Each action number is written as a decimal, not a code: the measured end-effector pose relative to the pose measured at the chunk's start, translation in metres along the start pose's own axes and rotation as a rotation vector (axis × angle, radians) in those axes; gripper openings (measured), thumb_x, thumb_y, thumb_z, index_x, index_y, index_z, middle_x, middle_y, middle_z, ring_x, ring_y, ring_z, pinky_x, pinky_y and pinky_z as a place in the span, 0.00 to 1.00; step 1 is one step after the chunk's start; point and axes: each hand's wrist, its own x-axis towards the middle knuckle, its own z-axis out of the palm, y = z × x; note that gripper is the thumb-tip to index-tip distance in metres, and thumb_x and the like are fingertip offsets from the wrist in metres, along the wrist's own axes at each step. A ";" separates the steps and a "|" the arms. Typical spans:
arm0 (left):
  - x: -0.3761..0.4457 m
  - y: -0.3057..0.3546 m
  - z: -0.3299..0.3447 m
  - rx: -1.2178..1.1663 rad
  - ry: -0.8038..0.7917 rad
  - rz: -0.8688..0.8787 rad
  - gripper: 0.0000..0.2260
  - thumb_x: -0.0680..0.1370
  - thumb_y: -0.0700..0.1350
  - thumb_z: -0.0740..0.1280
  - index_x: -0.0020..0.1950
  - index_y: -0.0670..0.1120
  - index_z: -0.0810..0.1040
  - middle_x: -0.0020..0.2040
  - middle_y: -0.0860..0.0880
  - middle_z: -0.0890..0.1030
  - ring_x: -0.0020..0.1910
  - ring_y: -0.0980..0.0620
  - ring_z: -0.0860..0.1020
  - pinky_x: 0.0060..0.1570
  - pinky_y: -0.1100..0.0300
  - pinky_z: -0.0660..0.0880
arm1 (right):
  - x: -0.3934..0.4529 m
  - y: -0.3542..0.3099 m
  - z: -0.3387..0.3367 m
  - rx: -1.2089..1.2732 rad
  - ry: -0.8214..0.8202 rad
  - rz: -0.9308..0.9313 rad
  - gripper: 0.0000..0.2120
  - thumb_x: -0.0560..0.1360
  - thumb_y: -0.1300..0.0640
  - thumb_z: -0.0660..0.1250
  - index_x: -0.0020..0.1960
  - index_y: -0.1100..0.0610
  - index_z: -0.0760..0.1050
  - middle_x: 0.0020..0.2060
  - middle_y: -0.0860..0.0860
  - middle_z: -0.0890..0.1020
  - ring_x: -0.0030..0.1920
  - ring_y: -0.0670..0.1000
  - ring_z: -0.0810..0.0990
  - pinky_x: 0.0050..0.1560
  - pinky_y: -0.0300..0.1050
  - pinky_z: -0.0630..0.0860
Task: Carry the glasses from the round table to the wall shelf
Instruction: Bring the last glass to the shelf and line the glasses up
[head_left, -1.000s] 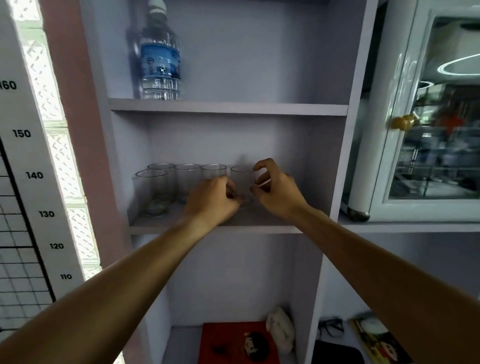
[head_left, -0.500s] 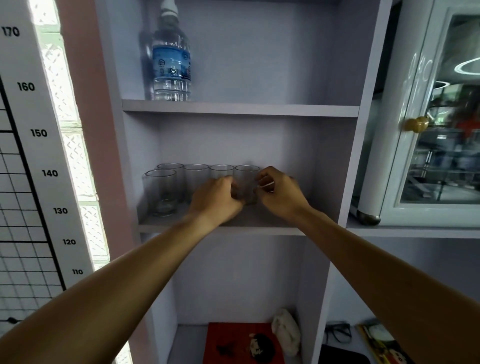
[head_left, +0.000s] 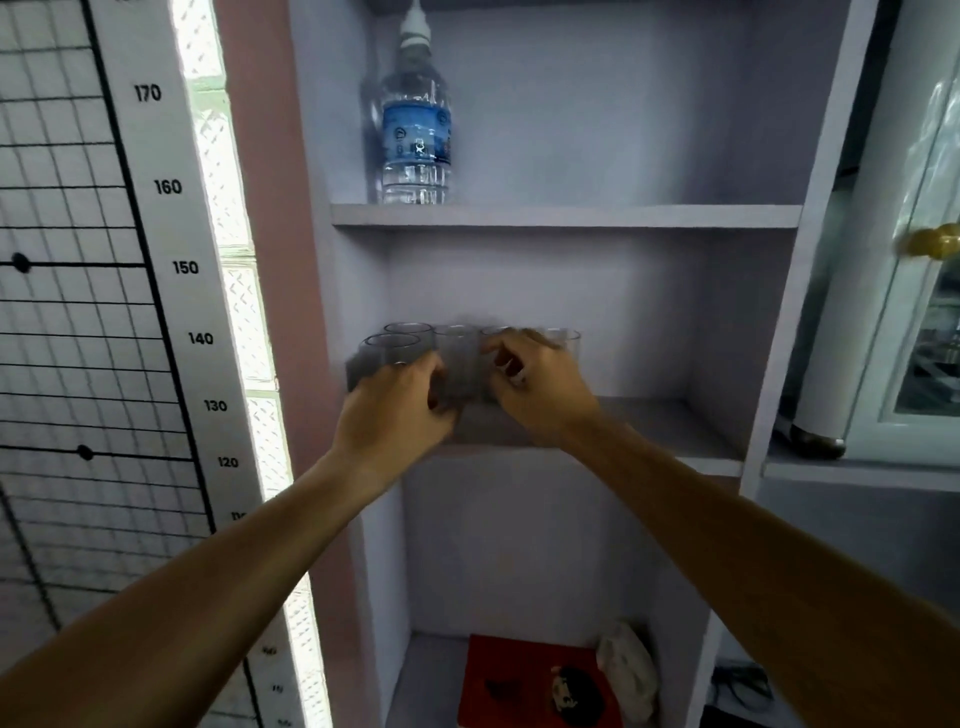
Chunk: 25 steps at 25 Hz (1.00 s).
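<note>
Several clear glasses stand in a blurred row on the middle board of the pale wall shelf (head_left: 670, 421). The front-left glass (head_left: 387, 351) and the middle glass (head_left: 457, 358) sit just behind my left hand (head_left: 395, 410). That hand's fingers curl around the base of a glass there. My right hand (head_left: 540, 395) pinches the glass (head_left: 496, 338) to the right of the middle one between thumb and fingers. The rightmost glass (head_left: 566, 343) stands free beside that hand. The lower parts of the held glasses are hidden by my hands.
A water bottle (head_left: 415, 135) stands on the board above. The bottom compartment holds a red box (head_left: 524, 680) and a white cloth (head_left: 626, 670). A height chart (head_left: 171, 270) hangs at the left. A glass-door cabinet with a gold knob (head_left: 930, 241) is at the right.
Both hands have slid left along the shelf, away from the rightmost glass, and now rest on glasses nearer the middle of the row. The camera has turned left.
</note>
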 end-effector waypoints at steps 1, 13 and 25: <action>-0.003 -0.005 -0.004 0.018 0.017 0.014 0.11 0.72 0.51 0.69 0.52 0.50 0.76 0.44 0.50 0.83 0.44 0.44 0.82 0.37 0.58 0.74 | 0.007 -0.008 0.006 0.011 -0.049 0.003 0.17 0.73 0.60 0.69 0.61 0.54 0.77 0.50 0.55 0.81 0.47 0.54 0.80 0.50 0.51 0.80; -0.016 -0.023 -0.024 0.255 0.044 0.093 0.21 0.77 0.47 0.63 0.68 0.47 0.63 0.47 0.43 0.84 0.41 0.41 0.83 0.40 0.50 0.79 | 0.033 -0.059 0.031 0.141 -0.298 0.059 0.07 0.78 0.61 0.65 0.54 0.54 0.77 0.51 0.54 0.83 0.51 0.54 0.81 0.55 0.49 0.78; -0.002 0.060 0.010 0.004 0.041 0.216 0.18 0.74 0.55 0.67 0.58 0.49 0.67 0.54 0.45 0.77 0.44 0.42 0.79 0.34 0.56 0.67 | -0.012 -0.012 -0.056 0.111 -0.067 0.223 0.03 0.72 0.55 0.64 0.44 0.48 0.76 0.44 0.51 0.83 0.44 0.53 0.81 0.48 0.54 0.80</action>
